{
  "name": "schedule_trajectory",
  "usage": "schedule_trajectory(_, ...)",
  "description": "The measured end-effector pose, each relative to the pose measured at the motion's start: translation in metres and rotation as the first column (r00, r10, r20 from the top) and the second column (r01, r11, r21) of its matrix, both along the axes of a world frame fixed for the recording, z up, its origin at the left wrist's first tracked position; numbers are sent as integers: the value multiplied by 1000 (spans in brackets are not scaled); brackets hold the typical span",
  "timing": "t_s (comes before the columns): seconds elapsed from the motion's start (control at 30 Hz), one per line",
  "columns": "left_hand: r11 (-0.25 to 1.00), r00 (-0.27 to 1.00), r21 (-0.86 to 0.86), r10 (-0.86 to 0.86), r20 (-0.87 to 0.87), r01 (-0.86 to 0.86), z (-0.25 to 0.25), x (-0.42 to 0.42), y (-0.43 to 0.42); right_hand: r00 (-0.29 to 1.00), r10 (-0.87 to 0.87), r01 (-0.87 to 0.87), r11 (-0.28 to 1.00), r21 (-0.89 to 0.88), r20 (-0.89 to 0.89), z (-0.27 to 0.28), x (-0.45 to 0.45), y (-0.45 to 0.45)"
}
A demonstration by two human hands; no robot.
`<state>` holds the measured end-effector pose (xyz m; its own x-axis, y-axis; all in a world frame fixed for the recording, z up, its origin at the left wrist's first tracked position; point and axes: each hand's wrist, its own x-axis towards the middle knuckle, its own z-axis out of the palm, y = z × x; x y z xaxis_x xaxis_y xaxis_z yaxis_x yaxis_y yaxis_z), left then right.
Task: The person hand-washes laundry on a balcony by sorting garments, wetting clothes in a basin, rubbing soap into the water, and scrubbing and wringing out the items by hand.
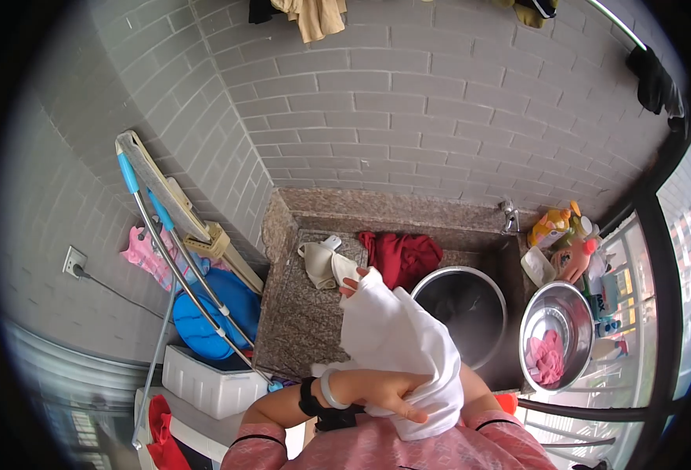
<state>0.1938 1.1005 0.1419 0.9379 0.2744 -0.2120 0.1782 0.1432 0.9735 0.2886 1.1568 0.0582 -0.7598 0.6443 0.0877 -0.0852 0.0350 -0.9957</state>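
Note:
A white cloth [400,321] is spread between my two hands, in front of my body. My left hand [388,392], with a bracelet and a black band at the wrist, grips its lower part; the thumb shows and the other fingers are partly hidden in the folds. My right forearm passes behind the cloth, and only some fingers of my right hand [351,283] show at its upper left edge, closed on it. Just beyond those fingers a beige cloth [318,265] lies on the stone counter [294,329], beside a dark red garment [400,258].
A large metal basin [504,317] stands in the sink, under the tap [510,215]. To the right, a steel bowl [527,333] holds a pink cloth [545,359], near several bottles [549,229]. Mop handles [177,251] and blue basins [196,321] lean at left.

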Motion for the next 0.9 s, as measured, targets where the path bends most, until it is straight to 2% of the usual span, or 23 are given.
schedule_trajectory(0.07, 994, 988, -54, 96, 122, -90, -20, -15, -4, 999, 50, -50, 998, -24, 21, -2, 7, 12)
schedule_trajectory(0.1, 985, 982, -91, 159, 103, -150, 6, -33, 3, 996, 73, -71, 996, -48, 41, -1, 13, 15)
schedule_trajectory(0.13, 927, 913, -152, 367, 178, -343, -13, -51, 3, 994, 95, -91, 993, -77, 53, 4, 24, 15)
schedule_trajectory(0.17, 748, 771, -376, 625, 123, -547, -28, -69, 0, 991, 117, -110, 989, -101, 65, 6, 32, 13)
schedule_trajectory(0.2, 583, 586, -489, 792, 167, -649, -42, -89, 4, 988, 133, -123, 985, -123, 80, 9, 40, 8)
schedule_trajectory(0.27, 313, 276, -621, 948, 158, -718, -53, -118, 20, 986, 138, -121, 978, -170, 92, 20, 62, 2)
schedule_trajectory(0.3, 217, 269, -756, 962, 56, -618, -69, -138, 28, 990, 105, -86, 978, -192, 94, 27, 74, -2)
schedule_trajectory(0.33, 178, 232, -820, 971, 57, -544, -75, -145, 33, 995, 55, -34, 973, -229, 85, 36, 84, -1)
schedule_trajectory(0.37, 175, 264, -828, 964, 34, -533, -82, -148, 32, 998, -50, 57, 946, -318, 31, 47, 96, 4)
schedule_trajectory(0.4, 176, 298, -834, 954, 14, -524, -89, -149, 33, 974, -140, -9, 765, -643, -180, 54, 104, 18)
schedule_trajectory(0.43, 352, 378, -648, 920, 104, -676, -102, -143, 30, 979, -204, 203, 957, -208, 13, 103, 99, 14)
schedule_trajectory(0.47, 501, 475, -400, 863, 169, -767, -111, -135, 27, 916, -154, -74, 843, -533, -371, 99, 98, 32)
schedule_trajectory(0.5, 661, 650, 40, 723, 236, -750, -90, -117, 28, 903, -140, -113, 835, -539, -406, 113, 95, 35)
schedule_trajectory(0.53, 669, 659, 45, 716, 232, -742, -84, -102, 30, 889, -124, -155, 825, -543, -442, 132, 92, 33)
schedule_trajectory(0.57, 703, 758, 335, 650, 55, -628, -80, -89, 33, 917, -31, -166, 877, -451, -399, 154, 84, 30)
schedule_trajectory(0.6, 699, 787, 573, 599, -146, -427, -78, -83, 33, 938, 59, -187, 916, -356, -341, 176, 79, 24)
schedule_trajectory(0.63, 699, 788, 576, 598, -146, -424, -82, -83, 35, 913, 31, -150, 953, -262, -407, 195, 78, 16)
schedule_trajectory(0.67, 661, 742, 519, 666, -76, -541, -91, -83, 42, 881, 12, -103, 981, -166, -473, 210, 79, 11)
schedule_trajectory(0.73, 552, 642, 414, 758, 112, -724, -108, -84, 57, 785, 113, -125, 992, 22, -609, 228, 91, 19)
schedule_trajectory(0.8, 576, 553, 138, 815, -173, -806, -99, -89, 56, 728, 18, -36, 999, -11, -685, 241, 100, 29)
schedule_trajectory(0.83, 586, 562, 147, 808, -176, -797, -107, -93, 57, 653, -67, 43, 998, -51, -755, 249, 102, 36)
schedule_trajectory(0.87, 536, 535, -23, 838, -103, -844, -126, -98, 56, 562, -150, 119, 988, -101, -813, 257, 103, 46)
schedule_trajectory(0.9, 478, 493, -198, 869, -38, -856, -137, -104, 53, 544, -168, 200, 977, -67, -822, 262, 105, 59)
